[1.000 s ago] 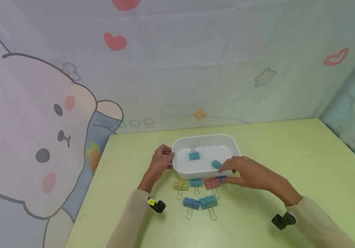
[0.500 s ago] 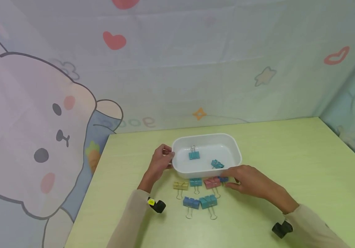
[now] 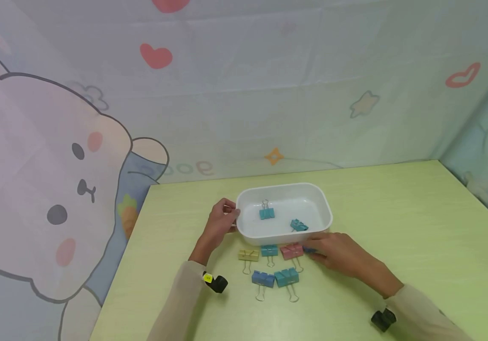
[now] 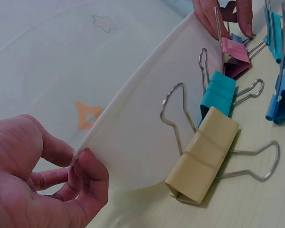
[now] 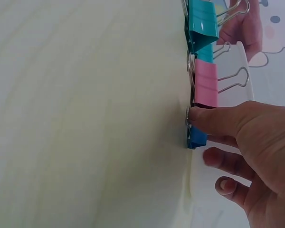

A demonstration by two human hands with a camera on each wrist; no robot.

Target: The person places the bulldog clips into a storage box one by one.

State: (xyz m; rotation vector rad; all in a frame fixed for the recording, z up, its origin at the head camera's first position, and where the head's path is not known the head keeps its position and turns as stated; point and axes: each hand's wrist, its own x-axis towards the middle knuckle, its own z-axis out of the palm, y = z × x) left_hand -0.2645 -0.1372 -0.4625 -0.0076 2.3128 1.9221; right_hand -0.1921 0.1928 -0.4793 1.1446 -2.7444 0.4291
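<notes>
My left hand pinches the left rim of a white tray between thumb and fingers. Two teal binder clips lie in the tray, one at the left and one near the right front. At the tray's front right corner, my right hand pinches a small blue binder clip. In the right wrist view the thumb lies across this clip, with fingers behind it. Right beside it stands a pink binder clip. The hand hides much of the blue clip in the head view.
Left of the pink clip, a teal clip and a yellow clip line the tray's front. Nearer me stand a larger blue clip and a teal clip. A printed cloth hangs behind the table.
My right hand has come down from over the tray's front right rim to the small blue clip and closed on it. My left hand stays at the rim.
</notes>
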